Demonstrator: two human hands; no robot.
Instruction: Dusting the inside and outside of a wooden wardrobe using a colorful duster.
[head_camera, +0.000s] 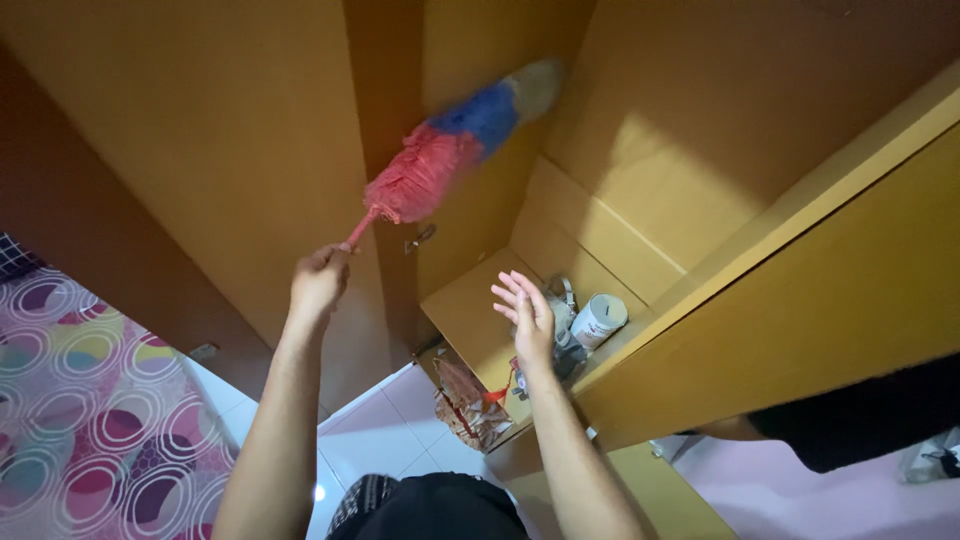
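A: Two hands (318, 280) were up when we looked. Our left one had its fingers wrapped tight round the thin red handle of the duster (450, 140), and the fluffy head rose up and away from those fingertips, red nearest them, then blue, then a pale tip blurred against the cupboard's inner wall (640, 170).

B: And our right hand (530, 320)?

A: Its fingers were spread wide and held nothing. It hovered over the shelf (470, 310), with the white tin (598, 320) just beyond the fingertips on the far side and the crumpled brown bag (468, 405) below the wrist, at the shelf's edge.

B: How did we judge the stroke ought to go?

A: We thought the grip should stay firm but the wrist loose, so the head brushed the panel in long light passes from the top towards the fingers and the dust fell one way. The blur suggested a quick flick; slower, we reckoned, would lift more.

B: And the free hand?

A: We judged it best kept flat near the tin, ready to steady it. The door (200, 150) stood beside our left knuckles, so we felt the swing should stay narrow.
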